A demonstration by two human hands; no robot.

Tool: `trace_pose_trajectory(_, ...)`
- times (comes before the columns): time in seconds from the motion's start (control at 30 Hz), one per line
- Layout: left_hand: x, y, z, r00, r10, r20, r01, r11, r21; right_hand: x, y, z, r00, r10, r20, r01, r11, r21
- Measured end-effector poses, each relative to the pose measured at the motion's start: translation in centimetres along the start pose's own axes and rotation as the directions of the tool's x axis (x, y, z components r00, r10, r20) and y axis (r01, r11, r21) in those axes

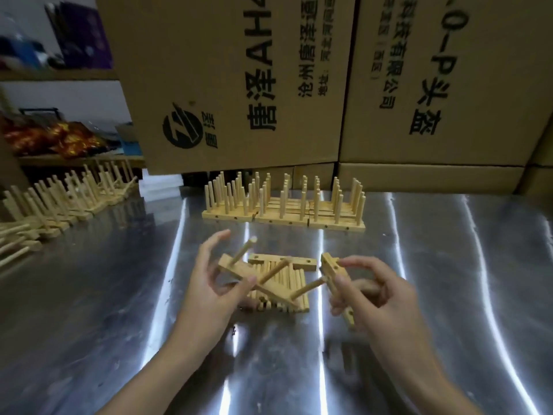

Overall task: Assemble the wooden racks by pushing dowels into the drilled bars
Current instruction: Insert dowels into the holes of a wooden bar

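Over the dowel pile (284,283), left hand (206,292) pinches a pegged bar (232,266), right hand (380,298) grips a second bar (332,269); both seem light, stiff, best held mid-length.

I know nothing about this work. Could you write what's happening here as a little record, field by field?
Left hand: grips a bar with three dowels already in it
Right hand: holds a drilled bar
Between hands: loose dowels piled on the metal table, spare bar at their far edge
Behind: finished racks standing upright, cardboard boxes
Far left: row of more racks
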State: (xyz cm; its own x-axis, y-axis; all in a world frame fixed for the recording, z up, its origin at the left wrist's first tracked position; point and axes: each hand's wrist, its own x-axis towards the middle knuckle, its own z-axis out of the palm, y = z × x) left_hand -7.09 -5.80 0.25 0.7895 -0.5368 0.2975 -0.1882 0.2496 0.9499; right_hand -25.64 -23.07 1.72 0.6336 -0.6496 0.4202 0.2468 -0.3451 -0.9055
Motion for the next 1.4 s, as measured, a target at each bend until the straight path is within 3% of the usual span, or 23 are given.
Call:
trace_pose_trajectory(0.17, 5.3, 0.0, -2.7, 0.969, -0.059, -0.24, 0.055, 0.998, -0.023, 0.8, 0.8, -2.9, 0.972, -0.165, -0.166, 0.099, 0.933, -0.345)
trace_pose_trajectory(0.37, 15.5, -2.2, -5.9, 0.918, -0.157, -0.364, 0.234, 0.956, 0.177, 2.9, 4.0, -4.2, 0.96, -0.094, -0.263, -0.055, 0.86, -0.507)
trace_pose_trajectory(0.47, 19.4, -5.0, -6.8, 0.9, -0.121, -0.419, 0.289, 0.884, 0.366, 3.5, 5.0, -4.3, 0.962, -0.076, -0.262, -0.086, 0.828, -0.554)
trace_pose_trajectory(0.53, 21.5, -6.5, -7.3, 0.885, -0.034, -0.464, 0.346, 0.715, 0.608, 3.6, 5.8, -4.3, 0.96, -0.087, -0.267, -0.087, 0.812, -0.577)
trace_pose_trajectory(0.63, 24.0, -8.0, -7.3, 0.863, 0.137, -0.487, 0.439, 0.276, 0.855, 4.2, 7.1, -4.6, 0.951, -0.095, -0.294, -0.091, 0.823, -0.561)
trace_pose_trajectory(0.7, 25.3, -8.6, -7.2, 0.874, 0.134, -0.467, 0.447, 0.152, 0.881, 4.5, 8.0, -4.8, 0.953, -0.064, -0.296, -0.111, 0.836, -0.538)
trace_pose_trajectory(0.77, 26.1, -9.2, -7.3, 0.895, 0.111, -0.432, 0.421, 0.11, 0.9, 4.7, 8.8, -5.1, 0.954, -0.042, -0.296, -0.127, 0.838, -0.53)
trace_pose_trajectory(0.93, 27.9, -9.3, -8.3, 0.905, 0.012, -0.426, 0.411, 0.238, 0.88, 4.9, 8.7, -4.6, 0.963, -0.035, -0.266, -0.121, 0.827, -0.549)
trace_pose_trajectory(1.13, 26.3, -7.3, -9.9, 0.899, -0.191, -0.395, 0.424, 0.61, 0.67, 4.2, 5.9, -2.9, 0.988, -0.108, -0.11, 0.009, 0.752, -0.659)
trace_pose_trajectory(1.2, 24.5, -5.8, -9.2, 0.89, -0.164, -0.425, 0.413, 0.684, 0.602, 3.9, 5.6, -3.0, 0.993, -0.088, -0.075, 0.013, 0.73, -0.684)
trace_pose_trajectory(1.3, 19.8, -2.9, -7.2, 0.893, -0.036, -0.448, 0.272, 0.838, 0.474, 3.6, 5.4, -3.3, 0.999, -0.039, -0.012, 0.015, 0.617, -0.787)
trace_pose_trajectory(1.4, 12.2, -1.1, -3.9, 0.914, -0.055, -0.402, 0.191, 0.932, 0.307, 3.3, 5.2, -3.3, 0.997, 0.005, 0.08, 0.066, 0.522, -0.85)
